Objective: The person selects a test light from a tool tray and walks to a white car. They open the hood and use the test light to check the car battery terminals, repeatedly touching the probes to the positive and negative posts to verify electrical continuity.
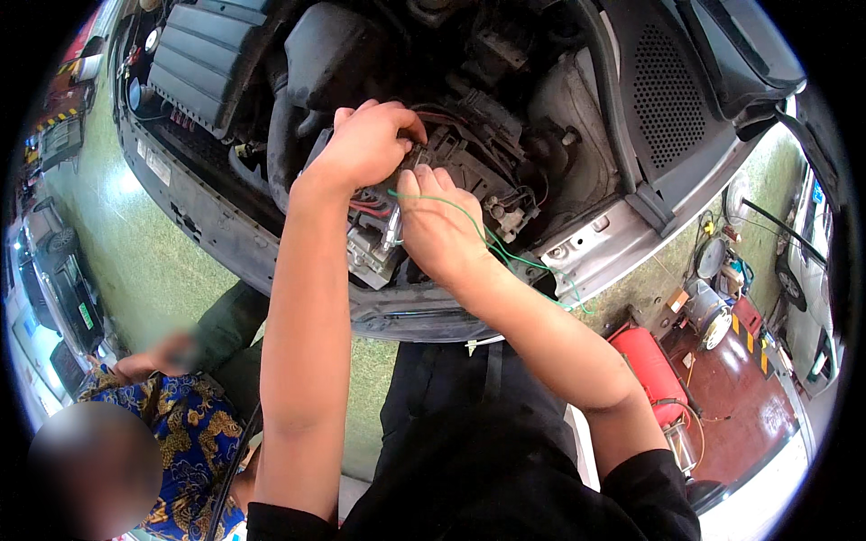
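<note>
While a slim silver metal tool (394, 225) slants over dark plastic engine parts (465, 167), our right hand (442, 227) pinches it, a thin green wire (499, 248) trailing across that hand. Our left hand (367, 146) curls just beside; we cannot tell whether it pinches anything. Beyond the silver fender (599, 242) sits a red cylindrical tank (648, 365).

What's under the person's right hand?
A silver metal tool shows along the left edge of the right hand, with red wires farther left. The hand itself covers whatever lies directly beneath, so that can't be seen.
</note>
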Available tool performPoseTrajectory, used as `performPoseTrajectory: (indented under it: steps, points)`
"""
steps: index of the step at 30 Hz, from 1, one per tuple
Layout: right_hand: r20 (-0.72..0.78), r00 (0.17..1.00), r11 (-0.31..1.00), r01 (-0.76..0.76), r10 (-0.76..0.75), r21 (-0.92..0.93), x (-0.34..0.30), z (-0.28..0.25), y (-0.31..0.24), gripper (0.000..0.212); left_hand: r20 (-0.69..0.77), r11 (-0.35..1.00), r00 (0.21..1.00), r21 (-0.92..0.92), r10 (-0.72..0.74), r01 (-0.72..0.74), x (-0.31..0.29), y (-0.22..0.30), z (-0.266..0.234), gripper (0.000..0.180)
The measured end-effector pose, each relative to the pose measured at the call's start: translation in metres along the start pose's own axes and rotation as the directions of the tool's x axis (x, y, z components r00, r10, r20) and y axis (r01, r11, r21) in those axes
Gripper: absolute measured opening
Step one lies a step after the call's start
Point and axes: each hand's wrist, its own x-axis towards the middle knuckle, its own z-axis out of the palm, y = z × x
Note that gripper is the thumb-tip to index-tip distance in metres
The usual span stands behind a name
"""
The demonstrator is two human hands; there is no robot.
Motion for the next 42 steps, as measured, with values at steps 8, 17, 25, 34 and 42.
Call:
performPoseTrajectory:
  steps: [8, 17, 25, 34, 42]
  points:
    - [-0.001, 0.998, 0.998, 0.064, -0.064, -0.028, -0.006, -0.006, -0.017, 0.017, -0.029, 0.971, 0.997, -0.229, -0.074, 0.065, -0.008, 0.007, -0.002, 0.023]
    - [0.028, 0.998, 0.886, 0.041, -0.061, 0.462, -0.081, -0.061, -0.003, 0.036, -0.316, 0.966, 0.948, -0.256, -0.044, -0.041, -0.057, 0.007, 0.011, 0.043]
    - [0.152, 0.954, 0.761, -0.299, 0.260, 0.576, -0.107, -0.058, 0.009, 0.020, -0.251, 0.995, 0.966, -0.084, -0.063, 0.043, -0.055, 0.022, 0.010, 0.051]
    - [0.113, 0.935, 0.652, -0.318, 0.337, 0.688, -0.109, -0.075, 0.043, 0.021, -0.629, 0.983, 0.763, -0.174, -0.151, 0.051, -0.071, 0.028, 0.000, 0.056]
    - [0.097, 0.904, 0.543, -0.333, 0.417, 0.771, -0.123, -0.075, 0.058, 0.022, -0.784, 0.878, 0.480, -0.475, -0.394, -0.055, -0.102, 0.007, 0.050, 0.046]
